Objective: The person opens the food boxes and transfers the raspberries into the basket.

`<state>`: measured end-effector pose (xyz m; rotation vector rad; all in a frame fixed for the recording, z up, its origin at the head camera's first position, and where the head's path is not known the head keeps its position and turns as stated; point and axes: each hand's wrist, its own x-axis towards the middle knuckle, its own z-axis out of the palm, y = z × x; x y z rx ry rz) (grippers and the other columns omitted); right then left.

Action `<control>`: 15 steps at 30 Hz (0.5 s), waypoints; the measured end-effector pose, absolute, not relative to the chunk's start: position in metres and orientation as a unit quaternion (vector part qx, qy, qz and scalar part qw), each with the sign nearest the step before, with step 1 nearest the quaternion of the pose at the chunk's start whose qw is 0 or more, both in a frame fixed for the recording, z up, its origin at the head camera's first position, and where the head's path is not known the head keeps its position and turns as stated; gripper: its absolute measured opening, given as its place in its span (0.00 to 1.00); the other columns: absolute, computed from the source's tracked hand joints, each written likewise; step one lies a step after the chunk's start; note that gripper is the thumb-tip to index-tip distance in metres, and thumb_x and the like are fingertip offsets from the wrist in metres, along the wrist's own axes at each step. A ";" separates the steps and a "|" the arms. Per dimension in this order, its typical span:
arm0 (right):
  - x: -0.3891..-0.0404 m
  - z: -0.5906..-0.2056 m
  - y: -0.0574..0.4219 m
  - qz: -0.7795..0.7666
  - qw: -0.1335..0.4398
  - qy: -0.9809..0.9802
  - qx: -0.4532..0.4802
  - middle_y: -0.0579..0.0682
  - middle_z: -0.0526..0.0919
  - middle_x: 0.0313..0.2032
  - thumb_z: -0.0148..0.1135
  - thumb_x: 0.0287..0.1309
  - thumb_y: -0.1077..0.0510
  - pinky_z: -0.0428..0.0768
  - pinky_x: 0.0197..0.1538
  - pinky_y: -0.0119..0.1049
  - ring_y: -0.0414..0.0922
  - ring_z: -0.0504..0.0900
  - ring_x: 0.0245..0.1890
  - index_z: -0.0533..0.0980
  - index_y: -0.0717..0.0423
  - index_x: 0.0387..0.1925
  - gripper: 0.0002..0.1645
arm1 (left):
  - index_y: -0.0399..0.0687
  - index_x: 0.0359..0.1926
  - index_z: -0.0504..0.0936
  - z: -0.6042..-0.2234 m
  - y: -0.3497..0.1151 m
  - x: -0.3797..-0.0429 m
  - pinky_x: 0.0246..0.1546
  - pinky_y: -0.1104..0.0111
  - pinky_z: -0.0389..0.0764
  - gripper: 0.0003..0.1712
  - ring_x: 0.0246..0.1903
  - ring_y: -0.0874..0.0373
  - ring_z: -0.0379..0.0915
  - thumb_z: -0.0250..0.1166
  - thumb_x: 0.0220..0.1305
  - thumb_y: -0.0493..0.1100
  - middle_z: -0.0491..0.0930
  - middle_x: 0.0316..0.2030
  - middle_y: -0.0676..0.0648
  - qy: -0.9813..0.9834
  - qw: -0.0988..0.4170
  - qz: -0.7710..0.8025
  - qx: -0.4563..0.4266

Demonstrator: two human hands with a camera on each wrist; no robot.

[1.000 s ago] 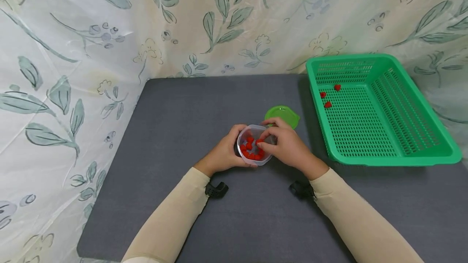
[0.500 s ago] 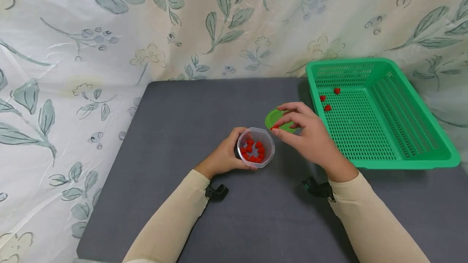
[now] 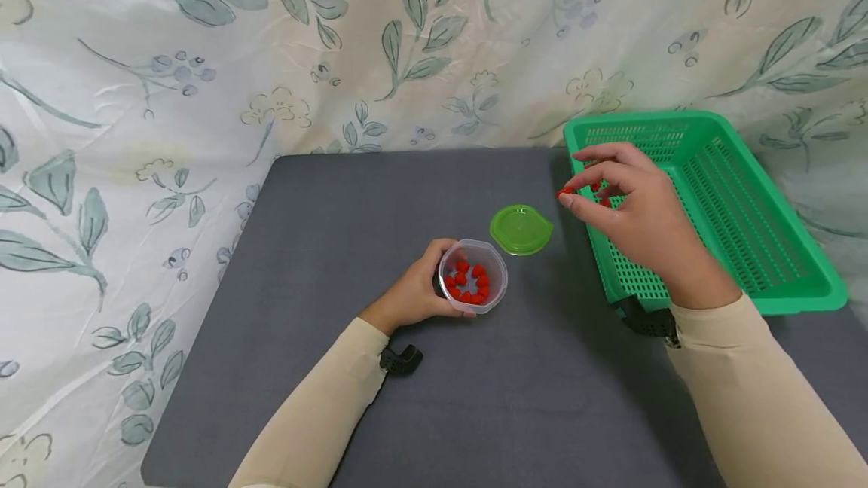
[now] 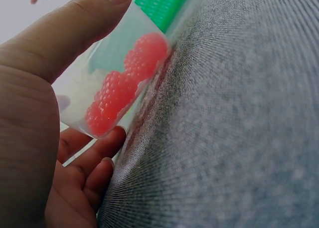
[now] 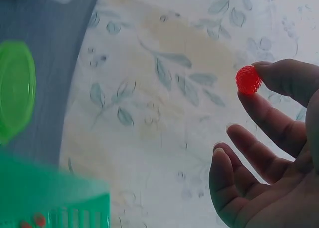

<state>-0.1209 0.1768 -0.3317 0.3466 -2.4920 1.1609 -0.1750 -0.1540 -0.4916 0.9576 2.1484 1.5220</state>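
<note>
A red raspberry [image 5: 248, 80] is pinched between the thumb and index finger of my right hand [image 3: 640, 209], just over the left rim of the green basket [image 3: 766, 247]. The other fingers of that hand are loosely bent, seen in the right wrist view. My left hand [image 3: 414, 288] grips a clear plastic cup [image 3: 498, 277] by its side, thumb and fingers around it. Several raspberries [image 4: 117, 93] lie at the bottom of the cup, showing through its wall in the left wrist view. More raspberries [image 3: 596, 187] sit in the basket, partly hidden behind the right hand.
A green lid [image 3: 521, 230] lies on the dark grey table [image 3: 353, 217] between the cup and the basket. A curtain with a leaf pattern [image 3: 420, 44] hangs along the table's back and left sides.
My right hand has lifted a raspberry out of the cup and carried it right, past the lid, to the basket's left edge. The left hand keeps holding the cup in place.
</note>
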 end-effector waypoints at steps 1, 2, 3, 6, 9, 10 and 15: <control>-0.122 -0.329 0.180 0.405 0.186 -0.887 0.118 0.51 0.81 0.62 0.78 0.65 0.66 0.73 0.47 0.29 0.42 0.75 0.62 0.90 0.58 0.40 0.04 | 0.53 0.74 0.64 -0.491 -0.154 -0.175 0.67 0.61 0.75 0.56 0.65 0.58 0.71 0.90 0.51 0.41 0.75 0.66 0.50 0.755 0.170 0.536 0.337; -0.124 -0.327 0.184 0.400 0.186 -0.891 0.112 0.51 0.81 0.63 0.78 0.65 0.66 0.73 0.47 0.29 0.40 0.75 0.61 0.90 0.58 0.40 0.03 | 0.52 0.74 0.64 -0.491 -0.154 -0.175 0.67 0.61 0.75 0.56 0.65 0.58 0.71 0.90 0.51 0.41 0.75 0.65 0.50 0.754 0.170 0.537 0.337; -0.126 -0.325 0.188 0.396 0.185 -0.893 0.106 0.50 0.81 0.63 0.77 0.65 0.65 0.73 0.48 0.28 0.39 0.75 0.60 0.90 0.58 0.40 0.03 | 0.51 0.75 0.64 -0.491 -0.155 -0.175 0.67 0.60 0.75 0.57 0.65 0.58 0.71 0.91 0.51 0.41 0.75 0.66 0.49 0.754 0.171 0.538 0.337; -0.131 -0.319 0.199 0.385 0.173 -0.902 0.088 0.49 0.81 0.63 0.75 0.68 0.63 0.73 0.48 0.26 0.39 0.74 0.61 0.89 0.60 0.40 0.03 | 0.50 0.75 0.64 -0.489 -0.155 -0.176 0.68 0.60 0.74 0.57 0.66 0.57 0.71 0.91 0.51 0.41 0.75 0.66 0.49 0.754 0.173 0.537 0.337; -0.138 -0.318 0.210 0.379 0.153 -0.910 0.069 0.50 0.79 0.64 0.73 0.72 0.60 0.74 0.48 0.24 0.43 0.74 0.63 0.89 0.62 0.42 0.07 | 0.48 0.75 0.64 -0.486 -0.156 -0.176 0.68 0.59 0.74 0.57 0.66 0.58 0.70 0.90 0.51 0.41 0.75 0.66 0.48 0.756 0.175 0.534 0.336; -0.141 -0.318 0.213 0.377 0.146 -0.912 0.064 0.50 0.79 0.65 0.73 0.72 0.58 0.74 0.47 0.23 0.46 0.74 0.64 0.88 0.62 0.42 0.09 | 0.49 0.75 0.64 -0.485 -0.156 -0.176 0.68 0.60 0.74 0.57 0.66 0.58 0.70 0.90 0.51 0.41 0.75 0.66 0.48 0.756 0.176 0.534 0.335; -0.156 -0.319 0.227 0.355 0.104 -0.928 0.042 0.55 0.77 0.68 0.71 0.75 0.52 0.72 0.45 0.25 0.58 0.76 0.61 0.87 0.64 0.47 0.16 | 0.50 0.75 0.64 -0.482 -0.157 -0.178 0.68 0.60 0.74 0.57 0.65 0.58 0.71 0.91 0.51 0.40 0.75 0.66 0.49 0.754 0.179 0.536 0.334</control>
